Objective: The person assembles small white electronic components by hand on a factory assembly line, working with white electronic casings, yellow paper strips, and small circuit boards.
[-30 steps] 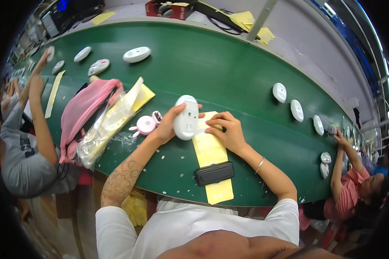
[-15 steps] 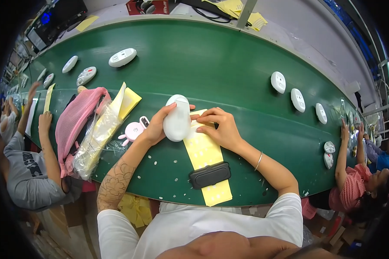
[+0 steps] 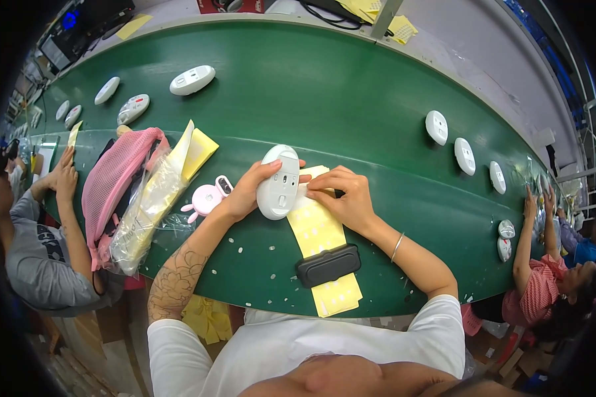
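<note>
A white computer mouse [image 3: 277, 192] rests in my left hand [image 3: 251, 188], gripped along its sides with the thumb on its upper part. Its underside, with small dark openings, faces up. Beside it my right hand [image 3: 341, 195] is closed, thumb and forefinger pinched together over the upper end of a yellow sticker sheet [image 3: 318, 228]. What those fingertips hold, if anything, is too small to make out. Across the lower part of the sheet lies a black oblong case [image 3: 328, 265].
White mice lie along the green belt, such as one [image 3: 193, 80] at far left and another [image 3: 436, 128] at right. Left of me are a pink mesh bag [image 3: 122, 192], bagged yellow sheets [image 3: 155, 212] and a pink rabbit-shaped gadget [image 3: 206, 198]. Co-workers sit on both sides.
The mouse has turned in my left hand: a plain white face showed before, its underside now. My right hand stays by the sheet. The left co-worker's hands have come together.
</note>
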Demonstrator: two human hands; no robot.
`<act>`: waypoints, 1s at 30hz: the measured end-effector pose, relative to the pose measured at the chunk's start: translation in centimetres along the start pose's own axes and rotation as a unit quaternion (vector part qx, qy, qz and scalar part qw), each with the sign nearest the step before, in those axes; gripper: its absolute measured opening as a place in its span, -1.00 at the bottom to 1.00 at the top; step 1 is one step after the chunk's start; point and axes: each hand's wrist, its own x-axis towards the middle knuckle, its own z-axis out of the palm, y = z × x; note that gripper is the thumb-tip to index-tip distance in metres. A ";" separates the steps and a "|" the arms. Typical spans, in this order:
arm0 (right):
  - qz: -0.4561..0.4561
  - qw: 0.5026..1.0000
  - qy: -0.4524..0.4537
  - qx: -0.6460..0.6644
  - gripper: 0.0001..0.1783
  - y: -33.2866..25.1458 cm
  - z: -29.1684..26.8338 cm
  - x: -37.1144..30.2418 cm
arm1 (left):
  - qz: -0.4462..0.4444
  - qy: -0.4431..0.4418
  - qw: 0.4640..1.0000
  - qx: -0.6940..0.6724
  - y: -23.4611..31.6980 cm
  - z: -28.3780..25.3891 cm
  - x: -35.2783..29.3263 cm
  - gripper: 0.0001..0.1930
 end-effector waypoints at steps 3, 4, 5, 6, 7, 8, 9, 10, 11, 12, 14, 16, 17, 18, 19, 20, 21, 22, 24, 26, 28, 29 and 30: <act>-0.034 0.999 0.009 -0.009 -0.85 0.2 0.1 -0.2 | 0.006 -0.005 1.000 0.001 -0.1 -0.1 0.1 -0.41; -0.031 0.999 0.005 -0.009 -0.86 0.1 0.0 -0.2 | 0.004 -0.007 1.000 0.003 0.0 -0.1 0.0 -0.41; -0.028 1.000 0.002 -0.008 -0.86 0.0 0.0 -0.2 | 0.002 -0.010 1.000 0.005 0.1 -0.1 -0.1 -0.42; -0.025 1.000 -0.002 -0.007 -0.87 -0.1 -0.1 -0.2 | 0.000 -0.012 1.000 0.007 0.2 -0.1 -0.1 -0.42; -0.024 1.000 -0.003 -0.006 -0.87 -0.1 -0.1 -0.2 | 0.000 -0.011 1.000 0.006 0.1 -0.1 -0.1 -0.42; -0.026 1.000 -0.010 -0.007 -0.87 -0.2 -0.2 -0.2 | -0.001 -0.011 1.000 0.003 0.1 -0.2 -0.1 -0.42; -0.029 0.999 -0.017 -0.008 -0.87 -0.2 -0.3 -0.2 | -0.001 -0.010 1.000 0.001 0.1 -0.2 -0.1 -0.42; -0.032 0.999 -0.024 -0.009 -0.87 -0.2 -0.4 -0.2 | -0.001 -0.010 1.000 -0.001 0.1 -0.3 -0.1 -0.41; -0.032 0.999 -0.025 -0.008 -0.87 -0.2 -0.5 -0.3 | -0.002 -0.009 1.000 -0.002 0.1 -0.3 -0.1 -0.41; -0.025 0.999 -0.041 0.010 -0.87 -0.1 -0.7 -0.3 | 0.004 -0.003 1.000 -0.010 0.0 -0.2 -0.1 -0.42; -0.010 0.996 -0.074 0.047 -0.87 0.1 -1.0 -0.3 | 0.017 0.009 0.999 -0.025 -0.1 -0.1 0.0 -0.42; -0.012 0.995 -0.087 0.056 -0.87 0.1 -1.4 -0.2 | 0.015 0.005 1.000 -0.026 -0.1 -0.2 0.0 -0.42; -0.014 0.993 -0.099 0.064 -0.87 0.1 -1.6 -0.1 | 0.013 0.002 1.000 -0.026 0.0 -0.3 0.1 -0.43; -0.016 0.991 -0.112 0.072 -0.87 0.1 -1.8 -0.1 | 0.012 -0.002 1.000 -0.026 0.0 -0.3 0.1 -0.43; -0.017 0.991 -0.113 0.073 -0.87 0.1 -1.9 0.0 | 0.013 0.000 1.000 -0.026 0.0 -0.3 0.1 -0.43; -0.011 0.989 -0.123 0.078 -0.87 0.1 -1.9 0.0 | 0.011 0.001 1.000 -0.029 0.0 -0.4 0.1 -0.43; -0.006 0.988 -0.133 0.083 -0.87 0.1 -2.0 0.0 | 0.009 0.003 0.999 -0.033 0.0 -0.4 0.0 -0.43; -0.002 0.986 -0.144 0.088 -0.87 0.1 -2.1 0.1 | 0.008 0.005 0.999 -0.036 0.0 -0.3 0.0 -0.42; -0.010 0.985 -0.147 0.087 -0.87 0.0 -2.1 0.0 | 0.010 0.008 0.999 -0.039 -0.1 -0.2 -0.2 -0.43; -0.022 0.985 -0.148 0.082 -0.87 -0.2 -2.2 0.0 | 0.011 0.009 0.999 -0.043 -0.2 0.0 -0.3 -0.43; -0.030 0.985 -0.154 0.077 -0.87 -0.2 -2.4 -0.1 | 0.012 0.009 0.999 -0.045 -0.4 0.0 0.0 -0.43; -0.033 0.984 -0.158 0.070 -0.88 -0.2 -2.4 0.0 | 0.011 0.005 0.999 -0.049 -0.5 -0.1 0.1 -0.44; -0.036 0.984 -0.162 0.064 -0.88 -0.1 -2.3 0.2 | 0.009 0.001 0.999 -0.052 -0.5 -0.3 0.2 -0.44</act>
